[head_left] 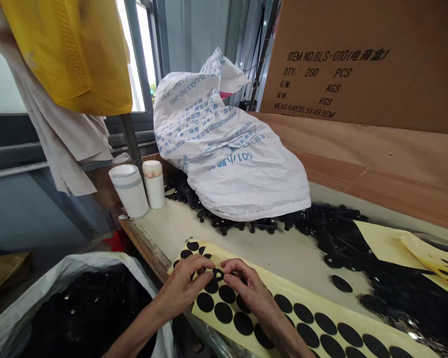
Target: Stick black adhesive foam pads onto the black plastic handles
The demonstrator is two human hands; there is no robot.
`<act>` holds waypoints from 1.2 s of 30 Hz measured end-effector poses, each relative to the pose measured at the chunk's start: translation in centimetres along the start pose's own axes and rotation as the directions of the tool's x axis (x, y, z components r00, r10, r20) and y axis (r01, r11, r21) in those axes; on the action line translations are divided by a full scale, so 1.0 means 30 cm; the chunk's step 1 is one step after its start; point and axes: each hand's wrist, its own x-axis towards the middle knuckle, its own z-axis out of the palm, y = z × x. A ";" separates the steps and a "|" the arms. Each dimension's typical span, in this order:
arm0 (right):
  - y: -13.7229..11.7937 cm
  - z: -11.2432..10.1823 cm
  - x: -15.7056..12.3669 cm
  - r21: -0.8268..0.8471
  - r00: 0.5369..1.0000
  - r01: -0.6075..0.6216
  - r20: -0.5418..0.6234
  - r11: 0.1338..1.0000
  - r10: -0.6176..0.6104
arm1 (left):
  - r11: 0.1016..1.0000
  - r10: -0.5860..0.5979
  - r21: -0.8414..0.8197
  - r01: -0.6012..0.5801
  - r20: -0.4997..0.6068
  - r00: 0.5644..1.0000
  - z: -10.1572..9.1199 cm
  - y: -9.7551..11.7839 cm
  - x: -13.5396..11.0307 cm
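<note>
A long yellow backing sheet carrying rows of black oval stickers lies along the table's near edge. Over its left part, my left hand and my right hand face each other with fingertips close together. Between them is a small black piece with a pale gap in its middle; its exact kind is too small to make out. Thumb and forefinger of each hand pinch toward it from either side. One loose black oval lies on the table to the right.
Black parts are heaped across the table's back and right, partly under a white printed sack. Two white cups stand at the back left. An open sack of black pieces is below left. Yellow sheets lie right; a carton stands behind.
</note>
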 end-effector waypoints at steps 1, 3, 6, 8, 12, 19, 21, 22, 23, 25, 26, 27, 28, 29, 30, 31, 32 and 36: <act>0.004 -0.002 0.001 0.019 1.000 -0.013 -0.007 1.000 0.013 | 0.997 -0.033 -0.070 0.034 0.007 0.999 0.002 0.016 -0.001; 0.010 -0.006 0.000 0.050 0.999 -0.038 -0.024 0.998 0.039 | 0.980 -0.123 -0.160 0.121 -0.001 0.992 0.008 0.049 0.001; 0.008 -0.013 -0.007 0.089 0.996 -0.062 -0.055 0.994 0.067 | 0.949 -0.224 -0.230 0.214 -0.019 0.974 0.033 0.080 0.012; 0.002 -0.022 -0.015 0.111 0.994 -0.067 -0.077 0.992 0.076 | 0.932 -0.252 -0.284 0.227 -0.057 0.966 0.060 0.085 0.023; 0.010 -0.057 -0.049 0.163 0.984 -0.096 -0.137 0.982 0.118 | 0.912 -0.278 -0.345 0.221 -0.124 0.952 0.111 0.094 0.043; 0.059 -0.132 -0.128 0.233 0.903 -0.144 -0.366 0.962 0.224 | 0.708 -0.404 -0.623 0.333 0.031 0.914 0.157 0.184 0.060; 0.052 -0.139 -0.144 0.196 0.923 -0.119 -0.340 0.973 0.181 | 0.685 -0.398 -0.641 0.348 0.071 0.915 0.182 0.207 0.064; 0.047 -0.142 -0.150 0.187 0.923 -0.109 -0.346 0.976 0.170 | 0.687 -0.392 -0.632 0.357 0.092 0.916 0.196 0.214 0.066; 0.041 -0.144 -0.156 0.179 0.921 -0.102 -0.355 0.979 0.161 | 0.701 -0.381 -0.613 0.365 0.111 0.918 0.210 0.216 0.069; 0.032 -0.150 -0.167 0.147 0.912 -0.080 -0.388 0.986 0.132 | 0.785 -0.324 -0.520 0.337 0.120 0.939 0.232 0.208 0.080; 0.028 -0.153 -0.173 0.115 0.904 -0.062 -0.415 0.991 0.105 | 0.867 -0.266 -0.418 0.272 0.075 0.961 0.239 0.196 0.090; 0.023 -0.156 -0.181 0.072 0.890 -0.040 -0.450 0.997 0.068 | 0.945 -0.189 -0.273 0.181 0.000 0.982 0.243 0.180 0.105; 0.018 -0.160 -0.188 0.025 0.871 -0.015 -0.490 1.000 0.025 | 0.990 -0.101 -0.103 0.091 -0.089 0.991 0.242 0.158 0.126; 0.012 -0.163 -0.197 -0.021 0.847 0.006 -0.532 1.000 -0.017 | 0.998 -0.017 0.061 0.028 -0.171 0.985 0.238 0.133 0.153; 0.005 -0.167 -0.207 -0.058 0.819 0.021 -0.571 0.998 -0.050 | 0.981 0.047 0.194 0.000 -0.239 0.970 0.231 0.105 0.186; -0.001 -0.170 -0.217 -0.075 0.797 0.028 -0.601 0.997 -0.068 | 0.963 0.072 0.268 0.007 -0.286 0.955 0.224 0.077 0.224; -0.007 -0.173 -0.228 -0.078 0.779 0.032 -0.622 0.996 -0.074 | 0.952 0.076 0.304 0.024 -0.312 0.947 0.216 0.049 0.264; -0.004 -0.185 -0.281 -0.019 0.758 0.034 -0.651 0.999 -0.038 | 0.933 0.104 0.360 0.011 -0.298 0.949 0.207 -0.023 0.400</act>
